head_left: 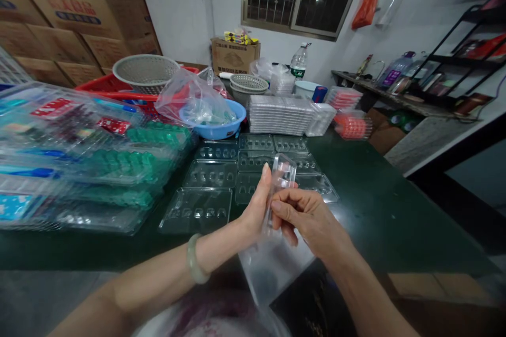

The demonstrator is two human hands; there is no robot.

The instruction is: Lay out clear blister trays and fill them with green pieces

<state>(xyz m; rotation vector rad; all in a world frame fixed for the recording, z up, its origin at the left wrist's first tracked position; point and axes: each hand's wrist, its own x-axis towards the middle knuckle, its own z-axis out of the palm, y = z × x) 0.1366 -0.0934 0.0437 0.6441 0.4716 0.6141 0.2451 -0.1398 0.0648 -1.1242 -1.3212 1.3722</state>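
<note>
In the head view my left hand (pixel 258 200), with a pale bangle on its wrist, is wrapped around one side of some clear plastic trays (pixel 284 169), thumb pointing up. The trays are held tilted on edge; how many there are I cannot tell. Thumb and bent fingers of my right hand (pixel 312 213) pinch their right side. Behind and left of my hands, several clear moulded trays lie in rows on the dark green table, among them a near-left tray (pixel 197 210). Below my hands is a pale translucent sheet (pixel 272 266) at the table's front edge.
Stacked packages (pixel 90 168) with green inserts fill the left side. Farther back stand a blue basin (pixel 223 129) holding a plastic bag, a tall stack of clear trays (pixel 280 113) and red-filled packs (pixel 353 125). The green table (pixel 395 210) stretches right.
</note>
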